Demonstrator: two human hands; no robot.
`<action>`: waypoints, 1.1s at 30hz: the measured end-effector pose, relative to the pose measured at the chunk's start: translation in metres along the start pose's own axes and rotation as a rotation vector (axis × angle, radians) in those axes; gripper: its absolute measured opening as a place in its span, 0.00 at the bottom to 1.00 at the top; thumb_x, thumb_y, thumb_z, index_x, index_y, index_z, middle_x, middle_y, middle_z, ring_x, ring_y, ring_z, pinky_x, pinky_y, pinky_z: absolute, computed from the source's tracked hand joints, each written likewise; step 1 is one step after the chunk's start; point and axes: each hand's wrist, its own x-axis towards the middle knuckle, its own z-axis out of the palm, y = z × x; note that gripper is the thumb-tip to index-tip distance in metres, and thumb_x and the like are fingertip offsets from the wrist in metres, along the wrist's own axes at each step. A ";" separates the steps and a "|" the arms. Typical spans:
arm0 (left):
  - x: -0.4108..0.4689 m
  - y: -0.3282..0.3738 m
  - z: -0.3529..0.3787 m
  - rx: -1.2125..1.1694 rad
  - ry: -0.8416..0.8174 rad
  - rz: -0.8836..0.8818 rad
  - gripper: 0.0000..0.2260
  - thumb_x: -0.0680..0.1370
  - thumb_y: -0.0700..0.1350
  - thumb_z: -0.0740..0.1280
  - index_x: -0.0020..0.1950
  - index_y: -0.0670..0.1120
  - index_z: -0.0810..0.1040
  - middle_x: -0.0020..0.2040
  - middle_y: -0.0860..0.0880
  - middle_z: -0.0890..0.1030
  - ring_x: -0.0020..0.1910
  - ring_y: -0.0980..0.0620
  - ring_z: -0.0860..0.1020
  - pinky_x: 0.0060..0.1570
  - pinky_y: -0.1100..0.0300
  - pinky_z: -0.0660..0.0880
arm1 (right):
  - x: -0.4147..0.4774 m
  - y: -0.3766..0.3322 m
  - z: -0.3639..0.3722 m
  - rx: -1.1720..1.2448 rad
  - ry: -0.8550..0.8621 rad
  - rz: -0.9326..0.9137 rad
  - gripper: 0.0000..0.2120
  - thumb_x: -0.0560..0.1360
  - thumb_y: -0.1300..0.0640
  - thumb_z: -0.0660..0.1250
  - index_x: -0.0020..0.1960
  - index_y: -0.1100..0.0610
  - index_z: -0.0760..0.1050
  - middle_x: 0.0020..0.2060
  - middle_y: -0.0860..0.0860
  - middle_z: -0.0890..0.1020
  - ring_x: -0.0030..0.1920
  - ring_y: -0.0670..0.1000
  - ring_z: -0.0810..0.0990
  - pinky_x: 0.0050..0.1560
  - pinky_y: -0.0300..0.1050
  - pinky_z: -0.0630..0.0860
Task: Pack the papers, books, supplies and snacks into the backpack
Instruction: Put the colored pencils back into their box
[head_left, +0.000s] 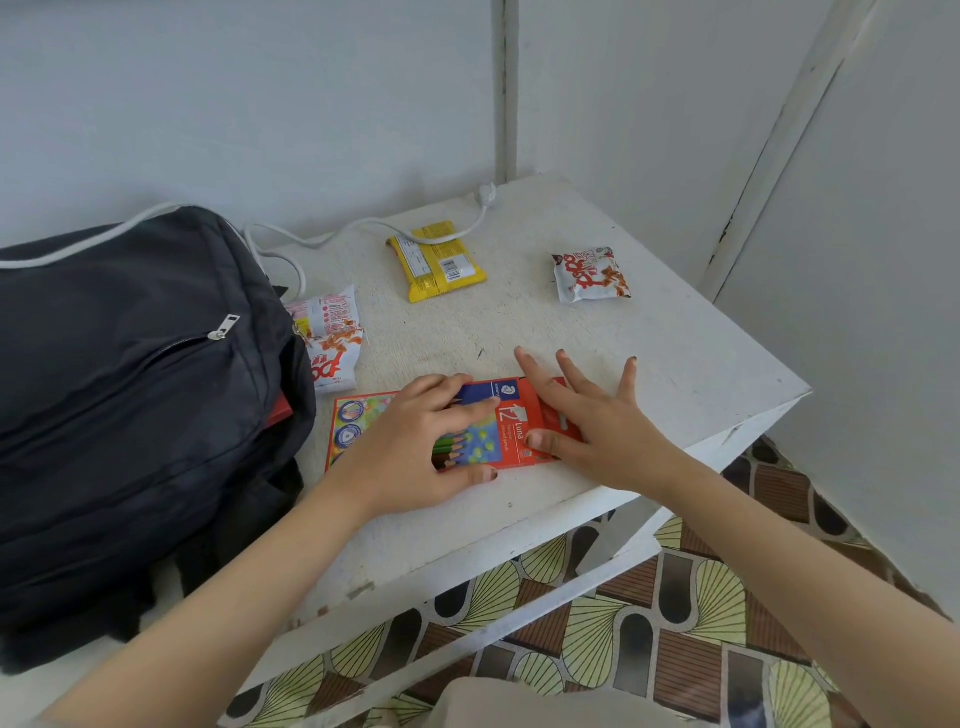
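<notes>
Left hand (415, 447) seems to grip the pencil box (511, 423); right hand (592, 415) lies flat on it, fingers spread.

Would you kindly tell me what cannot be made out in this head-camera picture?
- Head view: inside of the black fabric backpack, hidden by its own cover; only a red edge peeks out.
- Head view: much of the red cardboard pencil box, covered by the left hand and right hand.
- Head view: where the white cable leads, behind the backpack.
- Head view: print on the yellow rectangular snack packet, too small.
</notes>
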 end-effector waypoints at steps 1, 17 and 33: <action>0.000 0.000 0.000 0.005 0.000 0.003 0.32 0.68 0.68 0.59 0.70 0.57 0.68 0.71 0.48 0.67 0.70 0.51 0.61 0.65 0.61 0.56 | 0.000 -0.001 0.001 -0.008 -0.001 -0.005 0.36 0.62 0.22 0.32 0.66 0.33 0.27 0.75 0.42 0.58 0.76 0.51 0.43 0.63 0.68 0.25; -0.011 -0.006 -0.008 0.050 -0.071 -0.044 0.33 0.68 0.70 0.56 0.72 0.61 0.60 0.73 0.49 0.63 0.71 0.50 0.58 0.67 0.60 0.54 | -0.004 0.002 -0.014 0.126 -0.078 -0.076 0.46 0.64 0.27 0.61 0.70 0.33 0.34 0.73 0.39 0.60 0.76 0.47 0.47 0.65 0.61 0.24; -0.016 -0.001 -0.012 0.023 -0.020 0.026 0.32 0.68 0.67 0.61 0.70 0.56 0.67 0.71 0.48 0.68 0.70 0.55 0.59 0.66 0.65 0.50 | 0.010 -0.010 -0.021 -0.095 -0.164 -0.182 0.48 0.60 0.25 0.61 0.71 0.32 0.36 0.76 0.47 0.57 0.76 0.51 0.48 0.68 0.63 0.30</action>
